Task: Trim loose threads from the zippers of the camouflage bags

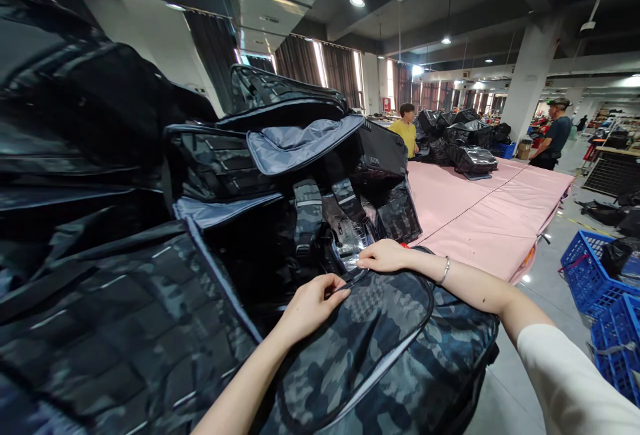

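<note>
A dark camouflage backpack lies in front of me at the bottom centre, with a curved black-edged opening along its side. My left hand is closed in a pinch on the upper edge of this backpack. Just beyond it, my right hand also pinches the far part of that edge; its fingertips are partly hidden. A bracelet circles the right wrist. Close to both hands, a backpack with padded shoulder straps leans in the pile. At the left, another camouflage backpack gapes open, showing grey lining.
Several backpacks with an open grey-lined flap are stacked high ahead. A pink-covered table extends right, bearing wrapped bags. Two people stand near it, one in a yellow shirt. Blue crates sit on the floor at right.
</note>
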Demonstrator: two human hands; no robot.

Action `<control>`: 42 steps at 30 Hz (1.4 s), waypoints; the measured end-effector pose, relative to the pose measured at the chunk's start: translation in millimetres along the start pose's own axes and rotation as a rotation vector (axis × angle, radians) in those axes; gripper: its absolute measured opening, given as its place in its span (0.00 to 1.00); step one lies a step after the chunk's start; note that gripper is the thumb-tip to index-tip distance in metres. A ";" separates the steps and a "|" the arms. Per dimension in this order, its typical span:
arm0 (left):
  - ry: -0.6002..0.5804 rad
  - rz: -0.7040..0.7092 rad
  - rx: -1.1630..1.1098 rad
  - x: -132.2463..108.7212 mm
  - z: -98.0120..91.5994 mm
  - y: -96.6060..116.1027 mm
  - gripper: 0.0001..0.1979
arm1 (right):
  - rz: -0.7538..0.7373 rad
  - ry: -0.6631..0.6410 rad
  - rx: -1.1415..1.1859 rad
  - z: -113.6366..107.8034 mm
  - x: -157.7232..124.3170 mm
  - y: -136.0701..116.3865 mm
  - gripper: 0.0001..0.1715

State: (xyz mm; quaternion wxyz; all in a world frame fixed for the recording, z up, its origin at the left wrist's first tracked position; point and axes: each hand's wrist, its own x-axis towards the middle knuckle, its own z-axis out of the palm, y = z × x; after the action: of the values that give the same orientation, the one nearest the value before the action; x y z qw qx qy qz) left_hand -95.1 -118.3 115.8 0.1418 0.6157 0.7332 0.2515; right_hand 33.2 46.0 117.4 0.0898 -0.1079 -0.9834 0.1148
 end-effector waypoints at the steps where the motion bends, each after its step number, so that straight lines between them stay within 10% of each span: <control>1: 0.004 -0.002 -0.003 0.0 -0.3 0.5 0.15 | 0.010 -0.006 0.011 -0.1 0.7 0.0 0.18; 11: -0.027 0.000 0.008 2.2 -1.7 2.0 0.15 | 0.102 -0.204 0.269 -4.2 10.5 3.5 0.14; 17: -0.016 0.001 0.019 2.7 -0.5 0.3 0.15 | 0.170 -0.184 0.954 -3.0 14.3 -0.3 0.23; 27: 0.035 0.036 -0.001 2.5 0.3 -2.0 0.14 | 0.208 0.093 0.447 2.1 12.9 -0.9 0.18; 42: 0.043 0.217 0.722 7.5 -4.2 38.1 0.13 | 0.296 0.547 0.796 -32.7 5.7 16.8 0.11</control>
State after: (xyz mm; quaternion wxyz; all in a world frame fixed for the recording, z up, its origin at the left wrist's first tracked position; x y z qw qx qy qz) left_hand -67.1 -107.4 140.7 -0.1272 0.6948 0.7079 0.0033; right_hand 37.5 70.0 145.5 0.3614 -0.2295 -0.7779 0.4600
